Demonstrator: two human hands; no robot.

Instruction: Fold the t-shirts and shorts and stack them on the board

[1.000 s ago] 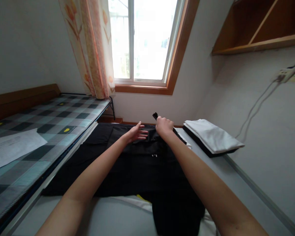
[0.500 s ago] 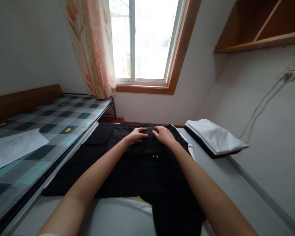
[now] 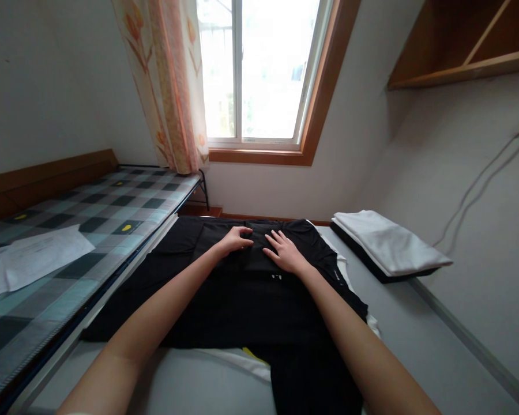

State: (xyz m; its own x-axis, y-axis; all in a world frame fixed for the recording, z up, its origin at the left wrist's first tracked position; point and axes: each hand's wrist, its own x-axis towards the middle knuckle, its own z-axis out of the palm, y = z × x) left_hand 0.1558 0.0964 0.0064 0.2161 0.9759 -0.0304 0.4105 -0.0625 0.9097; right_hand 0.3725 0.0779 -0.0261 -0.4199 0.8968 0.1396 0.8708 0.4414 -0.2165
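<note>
A black shirt [image 3: 225, 311] lies spread over the pale tabletop, one sleeve reaching toward me, with small white marks [image 3: 277, 276] on its chest. Under my hands the upper part shows a darker rectangular area; I cannot tell whether it is a folded layer or a separate piece. My left hand [image 3: 234, 240] is over it, thumb and fingers curved apart and holding nothing. To its right, my right hand [image 3: 284, 252] rests on the black cloth with its fingers spread. White fabric with a yellow edge [image 3: 256, 355] peeks out from beneath the shirt.
Folded white cloth [image 3: 384, 239] sits on black cloth [image 3: 374, 271] at the right, beside the wall. To the left is a bed with a checked mattress [image 3: 125, 248] and papers [image 3: 38, 256] on it. A curtain [image 3: 177, 104] hangs by the window, above the table's far end.
My right hand has flattened and spread its fingers, shifting slightly toward me. My left hand has moved a little left, its fingers still curved. The view has turned slightly left.
</note>
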